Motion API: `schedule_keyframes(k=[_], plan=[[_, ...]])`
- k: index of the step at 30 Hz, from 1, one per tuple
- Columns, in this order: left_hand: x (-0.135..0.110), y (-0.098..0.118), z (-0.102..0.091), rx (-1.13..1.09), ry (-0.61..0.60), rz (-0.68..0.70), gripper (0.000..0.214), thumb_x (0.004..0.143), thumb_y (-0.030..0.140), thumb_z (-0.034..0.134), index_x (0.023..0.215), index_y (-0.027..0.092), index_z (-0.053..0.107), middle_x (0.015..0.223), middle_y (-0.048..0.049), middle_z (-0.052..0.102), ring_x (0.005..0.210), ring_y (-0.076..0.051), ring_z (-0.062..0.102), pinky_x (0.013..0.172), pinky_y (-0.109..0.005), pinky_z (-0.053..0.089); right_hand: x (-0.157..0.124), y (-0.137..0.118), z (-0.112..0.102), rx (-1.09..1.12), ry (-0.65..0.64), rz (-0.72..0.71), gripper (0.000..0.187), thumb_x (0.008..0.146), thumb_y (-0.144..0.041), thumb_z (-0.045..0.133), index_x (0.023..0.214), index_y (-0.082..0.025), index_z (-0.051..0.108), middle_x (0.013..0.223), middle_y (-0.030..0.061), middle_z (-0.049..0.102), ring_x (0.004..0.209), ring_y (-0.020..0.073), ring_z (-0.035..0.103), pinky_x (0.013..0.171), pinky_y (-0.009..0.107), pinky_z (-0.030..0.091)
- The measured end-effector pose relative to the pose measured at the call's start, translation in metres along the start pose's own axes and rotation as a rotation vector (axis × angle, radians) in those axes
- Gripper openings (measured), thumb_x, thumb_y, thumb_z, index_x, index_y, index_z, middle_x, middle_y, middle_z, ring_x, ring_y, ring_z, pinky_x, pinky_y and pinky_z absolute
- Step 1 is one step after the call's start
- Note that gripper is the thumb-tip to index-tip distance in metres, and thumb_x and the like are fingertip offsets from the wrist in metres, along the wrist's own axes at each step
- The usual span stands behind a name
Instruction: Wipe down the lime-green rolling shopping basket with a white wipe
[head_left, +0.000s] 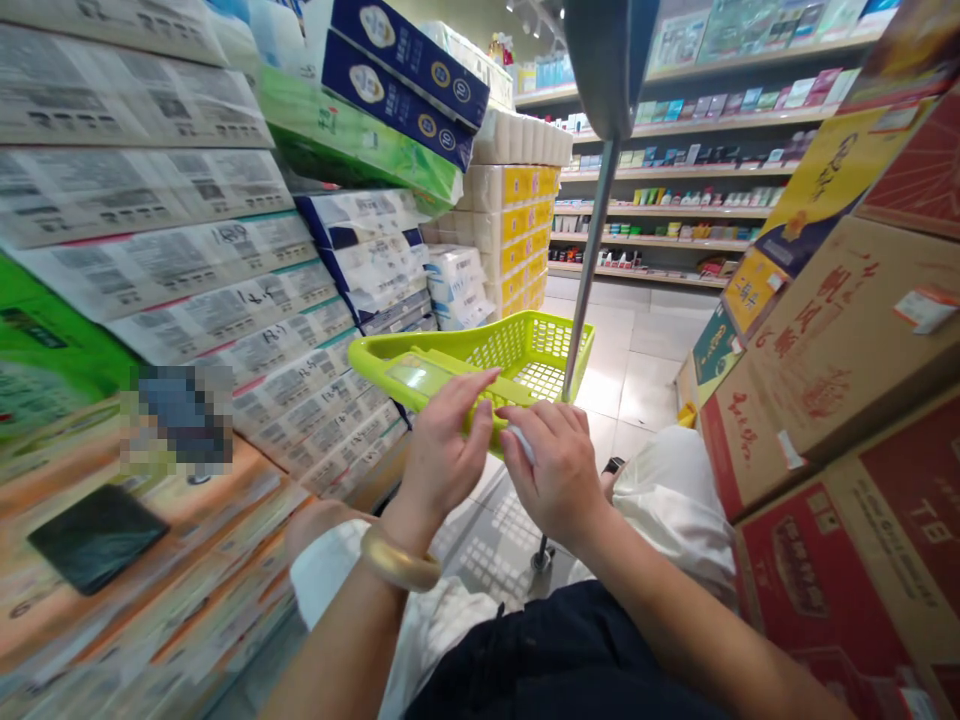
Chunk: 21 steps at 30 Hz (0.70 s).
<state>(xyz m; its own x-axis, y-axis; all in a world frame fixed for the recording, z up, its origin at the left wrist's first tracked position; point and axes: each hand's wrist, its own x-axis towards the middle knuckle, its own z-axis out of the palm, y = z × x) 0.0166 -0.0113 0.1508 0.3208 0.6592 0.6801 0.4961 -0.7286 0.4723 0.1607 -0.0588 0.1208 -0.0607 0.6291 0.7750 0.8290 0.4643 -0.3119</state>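
Observation:
A lime-green plastic shopping basket [555, 335] with perforated walls is in front of me, its broad near rim towards my hands. My left hand [450, 440], a gold-coloured bangle on its wrist, is at this rim with fingers stretched out to the right and nothing visibly held. Close beside it, my right hand [555, 465] is curled, and a small white thing [523, 443] shows between its thumb and fingers; its kind cannot be made out. Just beyond the right hand rises a slanted metal pole [595, 240].
Stacked packs [150, 190] stand on the left; a dark flat square [97, 538] lies on orange packs there. Cardboard cartons [825, 340] are piled on the right. Shelves [675, 180] of small goods line the back, beyond a tiled floor [637, 345]. A caster wheel [541, 558] is below my hands.

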Motion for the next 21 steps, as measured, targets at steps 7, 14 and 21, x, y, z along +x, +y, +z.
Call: schedule_keyframes(k=[7, 14, 21], plan=[[-0.001, 0.011, 0.009, 0.041, -0.130, -0.057, 0.044, 0.100, 0.031, 0.032, 0.120, 0.018, 0.068, 0.100, -0.0044, 0.077, 0.085, -0.018, 0.068, 0.091, -0.037, 0.048, -0.004, 0.009, 0.007, 0.145, 0.019, -0.138, 0.024, 0.098, -0.027, 0.046, 0.112, -0.017, 0.062, 0.097, 0.0094, 0.067, 0.091, 0.0225, 0.058, 0.085, 0.038, 0.043], [-0.003, -0.003, 0.007, 0.167, -0.077, 0.002, 0.047, 0.101, 0.035, 0.029, 0.107, 0.018, 0.072, 0.101, -0.0058, 0.078, 0.084, -0.018, 0.069, 0.087, -0.038, 0.047, -0.010, 0.026, 0.017, 0.320, 0.075, -0.180, 0.028, 0.098, -0.025, 0.046, 0.122, -0.021, 0.060, 0.105, 0.0093, 0.068, 0.100, 0.0226, 0.061, 0.089, 0.039, 0.048], [-0.007, -0.012, 0.001, 0.229, -0.027, -0.021, 0.050, 0.101, 0.033, 0.029, 0.073, 0.019, 0.069, 0.096, -0.0076, 0.077, 0.080, -0.019, 0.067, 0.085, -0.038, 0.048, -0.026, 0.029, 0.021, 0.508, 0.165, -0.167, 0.032, 0.096, -0.020, 0.051, 0.126, -0.024, 0.060, 0.113, 0.0093, 0.069, 0.108, 0.0224, 0.063, 0.096, 0.043, 0.051]])
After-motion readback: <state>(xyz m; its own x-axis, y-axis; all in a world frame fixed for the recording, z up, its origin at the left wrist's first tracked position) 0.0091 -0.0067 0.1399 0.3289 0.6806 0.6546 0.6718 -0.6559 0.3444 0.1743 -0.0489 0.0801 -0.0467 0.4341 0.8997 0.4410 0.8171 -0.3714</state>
